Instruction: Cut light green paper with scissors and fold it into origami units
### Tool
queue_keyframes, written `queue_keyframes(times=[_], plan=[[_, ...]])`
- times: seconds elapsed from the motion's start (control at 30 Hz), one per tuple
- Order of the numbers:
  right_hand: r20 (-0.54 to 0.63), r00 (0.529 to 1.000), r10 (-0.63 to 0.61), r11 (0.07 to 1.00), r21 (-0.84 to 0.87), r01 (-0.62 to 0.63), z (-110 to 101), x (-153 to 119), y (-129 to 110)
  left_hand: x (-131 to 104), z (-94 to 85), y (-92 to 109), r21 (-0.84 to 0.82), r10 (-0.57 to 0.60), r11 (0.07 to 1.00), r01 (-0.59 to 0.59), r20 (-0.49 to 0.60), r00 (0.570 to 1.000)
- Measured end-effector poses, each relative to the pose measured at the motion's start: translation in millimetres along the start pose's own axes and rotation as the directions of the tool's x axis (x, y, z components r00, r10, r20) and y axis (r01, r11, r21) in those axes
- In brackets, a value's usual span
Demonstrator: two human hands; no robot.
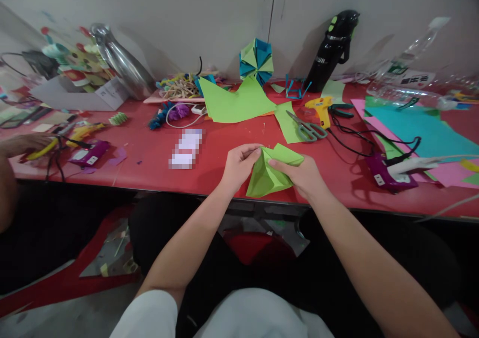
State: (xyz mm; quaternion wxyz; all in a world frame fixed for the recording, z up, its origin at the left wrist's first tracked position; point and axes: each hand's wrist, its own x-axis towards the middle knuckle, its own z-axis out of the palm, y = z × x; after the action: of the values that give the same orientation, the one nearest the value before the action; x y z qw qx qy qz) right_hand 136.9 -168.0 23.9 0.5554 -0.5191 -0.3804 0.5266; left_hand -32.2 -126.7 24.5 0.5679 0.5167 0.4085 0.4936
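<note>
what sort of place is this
Probably a shared craft workspace: a yellow glue gun and scissors lie on a red table, with coloured paper sheets at the right and a co-worker's hand at the left.

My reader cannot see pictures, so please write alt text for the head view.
A person's left hand and right hand hold a folded green paper at the near edge of a red table. Beyond it are scissors, a yellow glue gun and a black bottle.
</note>
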Motion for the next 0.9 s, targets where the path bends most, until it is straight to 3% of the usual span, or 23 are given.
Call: queue_keyframes(times=[0.13, 0.3, 0.9], plan=[[-0.008, 1.0, 0.003, 1.0, -0.012, -0.003, 0.6, -0.4, -1.2, 0.0, 1.4, 1.2, -0.136, -0.137, 0.981, 0.135, -0.002, 0.991], [-0.054, 0.998, 0.033, 0.999, -0.008, -0.034, 4.4, -1.7, -5.0, -0.3, 4.4, 2.4, -0.175, -0.178, 0.97, 0.168, -0.048, 0.983], [-0.06, 0.998, 0.001, 1.0, 0.006, 0.0, -0.6, 1.3, 1.9, -1.9, 2.5, -3.3, 0.018, 0.022, 1.0, -0.022, 0.023, 1.0]])
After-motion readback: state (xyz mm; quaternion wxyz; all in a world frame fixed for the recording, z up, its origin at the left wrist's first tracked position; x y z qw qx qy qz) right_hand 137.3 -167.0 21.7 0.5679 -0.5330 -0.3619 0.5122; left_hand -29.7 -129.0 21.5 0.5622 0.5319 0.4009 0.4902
